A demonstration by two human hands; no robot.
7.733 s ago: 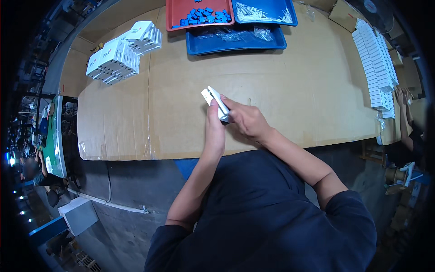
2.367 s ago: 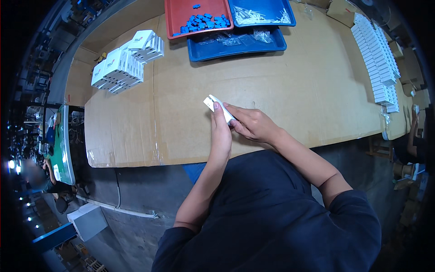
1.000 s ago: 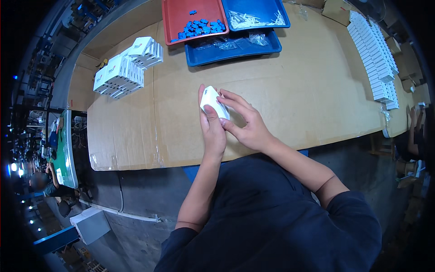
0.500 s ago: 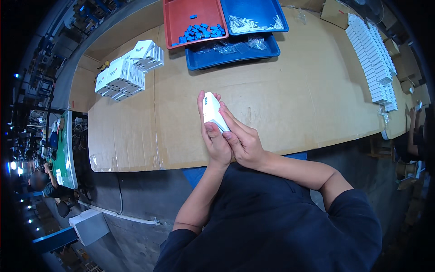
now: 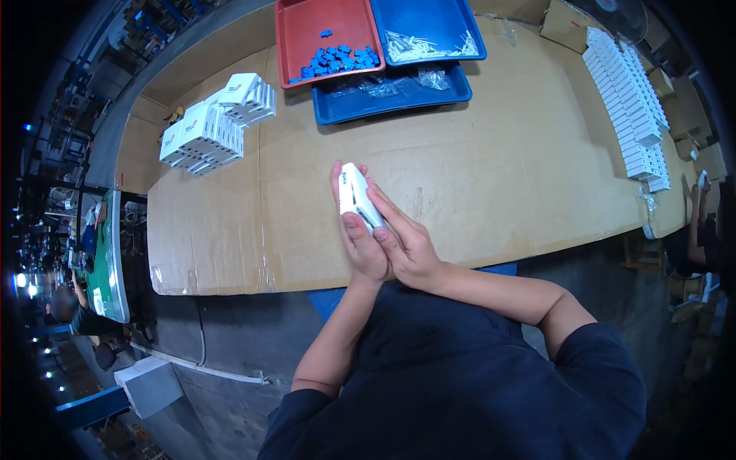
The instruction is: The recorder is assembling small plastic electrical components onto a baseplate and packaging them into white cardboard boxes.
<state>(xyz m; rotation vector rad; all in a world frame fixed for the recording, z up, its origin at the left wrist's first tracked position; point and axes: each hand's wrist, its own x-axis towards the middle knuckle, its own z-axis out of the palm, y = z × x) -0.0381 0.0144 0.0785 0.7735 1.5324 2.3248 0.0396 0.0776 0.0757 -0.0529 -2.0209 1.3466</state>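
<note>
A small white flat box (image 5: 349,190) with a little dark print stands tilted between my palms, above the cardboard-covered table. On its left side my left hand (image 5: 363,249) is wrapped along it, thumb toward me. From the right my right hand (image 5: 415,247) presses on it with fingers stretched along its side and the thumb near its lower end. A narrow dark gap runs along the box between its two white faces. My palms partly hide its lower end.
Stacked white boxes (image 5: 201,132) stand at the left, and long rows of similar ones (image 5: 630,107) at the far right. At the back sit a red tray (image 5: 295,34) of blue pieces, a blue tray (image 5: 429,19) of white sticks, and a lower blue tray (image 5: 345,115) with clear bags.
The white box has turned a little between my hands, and a dark gap along it now shows more. Both hands keep hold of it and sit slightly lower.
</note>
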